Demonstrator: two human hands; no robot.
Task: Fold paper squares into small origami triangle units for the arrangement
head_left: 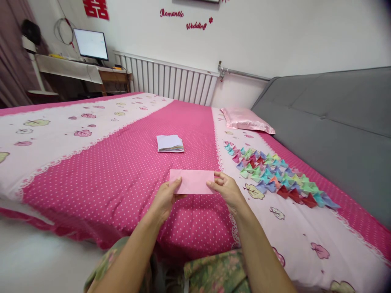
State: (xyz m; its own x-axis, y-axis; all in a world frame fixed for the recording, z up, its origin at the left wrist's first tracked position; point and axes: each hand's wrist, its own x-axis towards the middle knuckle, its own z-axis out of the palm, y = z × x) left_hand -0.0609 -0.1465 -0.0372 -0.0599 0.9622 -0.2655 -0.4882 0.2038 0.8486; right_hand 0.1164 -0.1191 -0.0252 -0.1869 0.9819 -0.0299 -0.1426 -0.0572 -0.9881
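Observation:
A pink sheet of paper (192,181), folded into a rectangle, lies flat near the front of the pink dotted bedspread (128,171). My left hand (166,199) pinches its lower left corner between thumb and fingers. My right hand (226,189) grips its right edge with the fingers curled over it. Farther back on the bed sits a small stack of white paper sheets (170,143). To the right lie several folded paper shapes (275,175) in rows: blue, green, red, pink.
A pink pillow (247,120) rests at the head of the bed beside a grey padded headboard (336,122). A white radiator (168,79) lines the far wall. A desk with a monitor (91,44) stands at the back left.

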